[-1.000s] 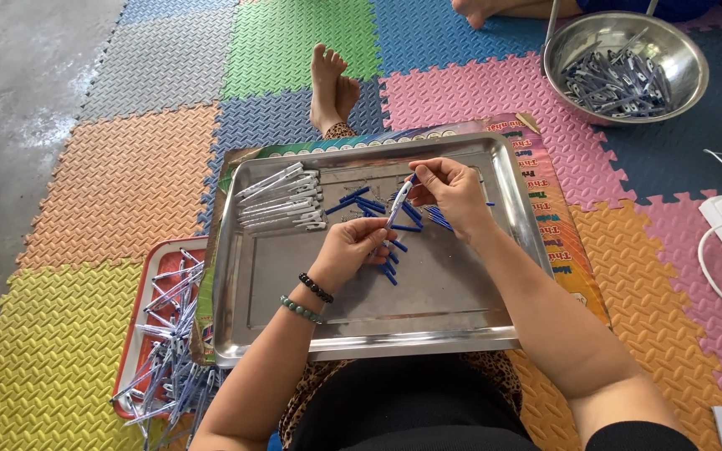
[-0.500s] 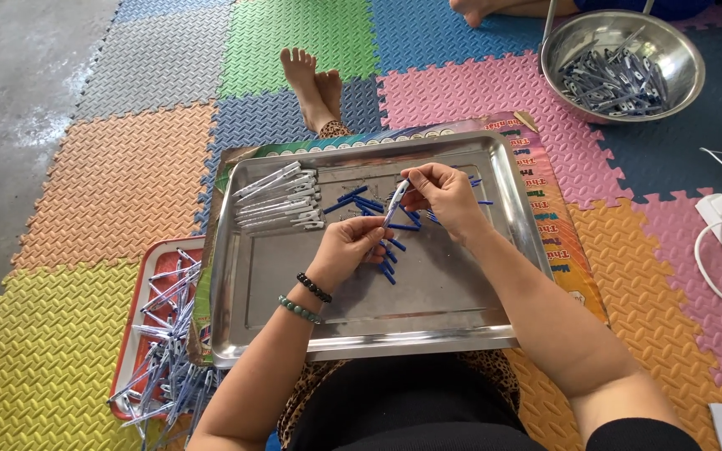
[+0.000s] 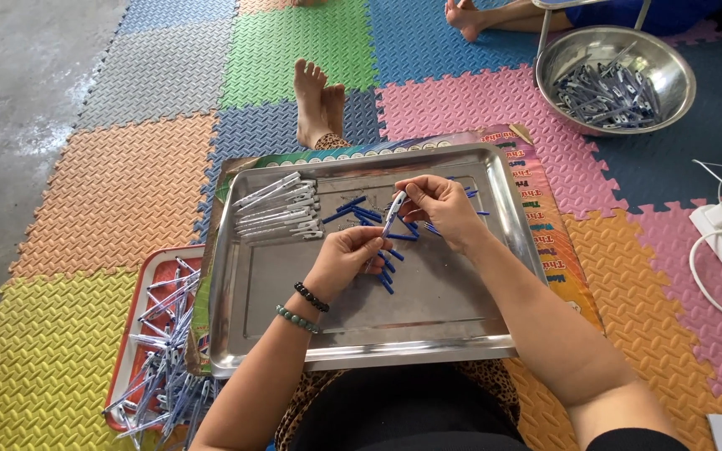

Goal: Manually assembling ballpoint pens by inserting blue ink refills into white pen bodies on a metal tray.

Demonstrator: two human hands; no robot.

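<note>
We are holding a white pen barrel (image 3: 395, 209) between both hands above the middle of the steel tray (image 3: 428, 321): the left hand (image 3: 346, 257) is closed round its lower end, and the right hand (image 3: 440, 205) pinches its upper end with fingertips close together, so both grips are shut on the one piece; whether the right also holds a small blue part against the barrel we cannot tell. Just beneath and around our hands lie loose blue pen parts (image 3: 369, 219), short and scattered over the tray's centre, some partly hidden by the fingers. At the tray's far left corner a neat row of white pens (image 3: 277, 210) lies side by side, which we judge to be finished pieces, about a dozen by the look of it. So we judge the work to be partway through: a small batch done, one piece in hand, and a modest scatter of blue parts still to use. Off the tray's left edge, the red tray (image 3: 145, 280) holds a large tangled heap of pens (image 3: 165, 367), suggesting much remains or has accumulated; we cannot say which. Beyond, a steel bowl (image 3: 561, 63) of similar pieces sits on the coloured foam mats (image 3: 119, 188), near another person's bare feet (image 3: 465, 17).
</note>
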